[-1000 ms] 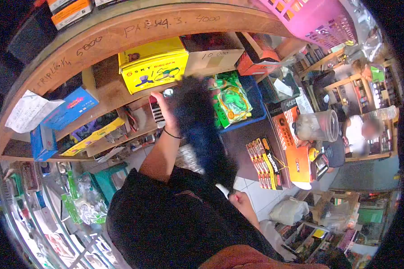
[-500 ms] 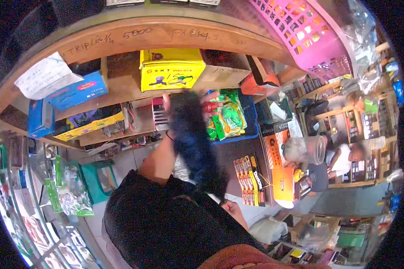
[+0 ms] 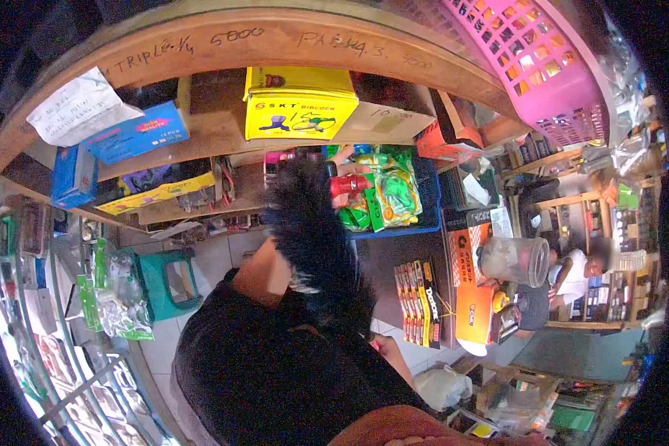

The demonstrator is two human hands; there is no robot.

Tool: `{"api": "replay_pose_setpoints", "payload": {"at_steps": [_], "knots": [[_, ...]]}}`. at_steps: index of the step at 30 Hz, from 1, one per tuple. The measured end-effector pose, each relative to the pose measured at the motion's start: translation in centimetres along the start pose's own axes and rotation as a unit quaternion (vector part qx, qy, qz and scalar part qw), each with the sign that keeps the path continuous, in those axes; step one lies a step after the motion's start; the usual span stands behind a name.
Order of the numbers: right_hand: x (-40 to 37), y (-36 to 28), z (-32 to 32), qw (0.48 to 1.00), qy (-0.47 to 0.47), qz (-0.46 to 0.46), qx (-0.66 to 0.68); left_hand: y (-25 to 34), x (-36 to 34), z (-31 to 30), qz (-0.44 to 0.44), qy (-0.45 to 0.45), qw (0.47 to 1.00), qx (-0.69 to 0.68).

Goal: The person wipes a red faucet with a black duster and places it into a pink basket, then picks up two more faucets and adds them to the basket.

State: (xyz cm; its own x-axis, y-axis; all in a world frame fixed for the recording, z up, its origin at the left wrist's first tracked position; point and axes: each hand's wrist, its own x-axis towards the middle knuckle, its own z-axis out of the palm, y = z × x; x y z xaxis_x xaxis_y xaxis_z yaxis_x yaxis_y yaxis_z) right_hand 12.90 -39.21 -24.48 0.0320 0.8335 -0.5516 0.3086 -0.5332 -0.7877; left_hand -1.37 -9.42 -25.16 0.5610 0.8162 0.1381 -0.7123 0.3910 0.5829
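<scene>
A dark, fluffy duster (image 3: 312, 223) stretches across the middle and covers much of my left hand (image 3: 342, 195). Fingers of that hand show around a red cylindrical item (image 3: 349, 184), beside the blue basket (image 3: 432, 201) of green packets (image 3: 398, 189). My left forearm (image 3: 264, 275) comes out of a black sleeve. Low in the middle, close to the duster's lower end, my right hand (image 3: 383, 351) is partly hidden; its fingers look closed, and what they hold is unclear.
A yellow box (image 3: 301, 108) sits on the wooden shelf (image 3: 201, 44), with blue boxes (image 3: 137, 137) to its left. A pink basket (image 3: 543, 67) hangs over the upper right. Beyond a clear plastic jar (image 3: 516, 260) is another person (image 3: 572, 279). A green stool (image 3: 152, 286) stands lower left.
The view has shifted, so the shelf boxes appear a little higher and further right. The red item shows more fully, and less of my left hand shows left of the duster.
</scene>
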Motion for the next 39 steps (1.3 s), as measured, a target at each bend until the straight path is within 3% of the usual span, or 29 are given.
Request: {"api": "replay_pose_setpoints", "payload": {"at_steps": [1, 2, 3, 5, 6, 7, 8, 9, 10, 11, 13, 14, 16, 20, 23, 24, 25, 26, 27, 28, 29, 30, 31, 32, 33, 35, 37, 39], "knots": [[0.2, -0.4, -0.1, 0.999, 0.039, 0.029, 0.01, -0.5, 0.1, -0.9, -0.002, -0.001, 1.0, 0.006], [0.2, -0.7, -0.1, 0.995, 0.078, 0.059, 0.022, -0.7, 0.2, -2.0, -0.002, -0.086, 0.978, -0.19], [0.2, -0.6, 0.0, 0.995, 0.078, 0.055, 0.029, -0.6, 0.3, -2.3, -0.004, -0.166, 0.911, -0.378], [0.3, -0.6, 0.2, 0.996, 0.046, 0.018, 0.077, -1.7, 0.9, -1.8, 0.024, -0.191, 0.919, -0.344], [0.0, -0.5, 0.4, 0.998, 0.022, 0.028, 0.053, -1.4, 1.1, 0.2, 0.05, -0.047, 0.994, -0.09], [0.2, -0.1, 0.3, 0.998, 0.022, 0.024, 0.057, -1.3, 1.2, 1.4, 0.075, 0.101, 0.977, 0.172], [0.5, 0.6, -0.2, 0.999, 0.037, -0.008, 0.025, -1.5, 2.0, 0.3, 0.076, 0.099, 0.977, 0.175], [0.7, 0.9, -0.6, 0.998, 0.052, -0.039, -0.009, -1.9, 3.3, -1.9, 0.074, 0.154, 0.985, -0.024], [0.8, 0.8, -0.7, 0.998, 0.053, -0.042, -0.009, -1.0, 3.7, -2.3, 0.067, 0.2, 0.952, -0.223], [0.9, 0.5, -0.9, 0.997, 0.062, -0.021, 0.035, -1.0, 1.6, -2.6, -0.009, -0.196, 0.888, -0.417], [1.1, 0.6, -1.1, 0.994, 0.072, -0.002, 0.079, -0.8, 1.9, -0.5, 0.026, -0.227, 0.887, -0.402], [1.2, 1.2, -1.0, 0.997, 0.055, -0.038, 0.043, -0.3, 1.9, 0.9, 0.02, -0.122, 0.945, -0.304], [1.5, 1.4, -1.2, 0.996, 0.039, -0.075, 0.008, 0.6, 2.4, 2.3, -0.027, 0.049, 0.993, -0.1], [1.6, 3.4, -2.0, 0.997, 0.05, -0.045, 0.024, 0.2, 1.8, 2.6, 0.066, 0.09, 0.99, -0.09], [1.9, 2.8, -2.6, 0.997, 0.042, -0.05, -0.029, 0.0, 2.5, 2.5, 0.024, -0.028, 0.994, 0.102], [1.9, 2.2, -2.7, 0.995, 0.053, -0.065, -0.057, -0.1, 3.0, 2.2, 0.003, -0.073, 0.995, -0.072], [2.1, 2.0, -2.6, 0.995, 0.051, -0.07, -0.054, -0.2, 3.1, 1.8, 0.004, -0.075, 0.995, -0.066], [2.4, 1.9, -2.3, 0.995, 0.08, -0.057, 0.014, -0.2, 3.0, 1.5, 0.016, -0.187, 0.953, -0.236], [2.6, 1.8, -2.0, 0.99, 0.107, -0.042, 0.083, 0.2, 2.8, 1.7, 0.024, -0.29, 0.871, -0.396], [2.6, 1.7, -2.1, 0.995, 0.079, -0.049, 0.046, 0.5, 2.7, 2.1, 0.02, -0.294, 0.873, -0.388], [2.8, 2.0, -2.2, 0.994, 0.08, -0.057, 0.051, 0.4, 2.8, 2.7, 0.025, -0.193, 0.95, -0.246], [3.1, 2.1, -2.4, 0.995, 0.055, -0.079, -0.01, 0.4, 2.8, 3.3, 0.032, -0.084, 0.991, -0.096], [3.2, 2.1, -2.4, 0.992, 0.031, -0.099, -0.074, 0.4, 2.9, 3.6, 0.042, 0.028, 0.997, 0.054], [3.3, 2.0, -2.3, 0.991, 0.033, -0.102, -0.076, 0.4, 3.4, 3.3, 0.041, 0.023, 0.999, 0.027], [3.4, 1.3, -2.0, 0.992, 0.075, -0.092, -0.028, 1.6, 3.1, 2.7, 0.07, -0.13, 0.979, -0.143], [3.5, 0.9, -1.6, 0.989, 0.117, -0.085, 0.014, 1.8, 3.1, 3.0, 0.042, 0.046, 0.968, -0.242], [3.8, 0.8, -1.4, 0.987, 0.083, -0.131, -0.031, 2.0, 2.8, 3.8, 0.024, 0.011, 0.981, -0.192], [3.6, 0.5, -1.8, 0.992, 0.08, -0.082, -0.047, 1.9, 3.8, 3.7, 0.072, -0.066, 0.985, 0.14]]}}
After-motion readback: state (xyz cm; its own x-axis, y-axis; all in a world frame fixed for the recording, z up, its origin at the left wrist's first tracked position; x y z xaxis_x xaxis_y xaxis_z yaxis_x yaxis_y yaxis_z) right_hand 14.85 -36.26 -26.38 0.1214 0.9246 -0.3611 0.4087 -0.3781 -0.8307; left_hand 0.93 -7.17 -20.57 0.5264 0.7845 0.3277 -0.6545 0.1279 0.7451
